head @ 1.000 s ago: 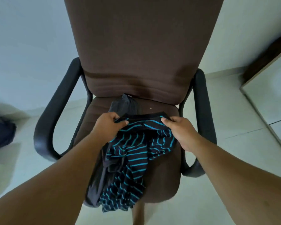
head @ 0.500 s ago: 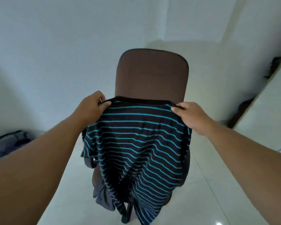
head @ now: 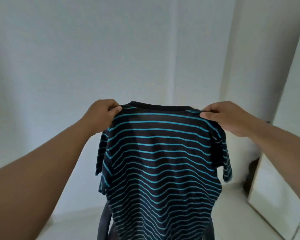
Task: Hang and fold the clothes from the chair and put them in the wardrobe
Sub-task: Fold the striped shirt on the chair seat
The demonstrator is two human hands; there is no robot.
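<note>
1. While it hangs at full length, the dark navy T-shirt with thin turquoise stripes (head: 156,163) is held up in the air in front of the pale wall (head: 76,49).
2. Left hand (head: 103,110) pinches the left shoulder seam; right hand (head: 222,115) pinches the right, just beside the black collar.
3. Both short sleeves droop free at the sides.
4. Below the hem, a black chair armrest (head: 103,220) shows.
5. To the right, a white cabinet's edge (head: 260,193) stands near, with pale floor (head: 73,222) between.

Left hand (head: 103,110) and right hand (head: 222,116) pinch the striped T-shirt (head: 159,163) by its shoulders — hanging spread (chair armrest (head: 103,220) below).
</note>
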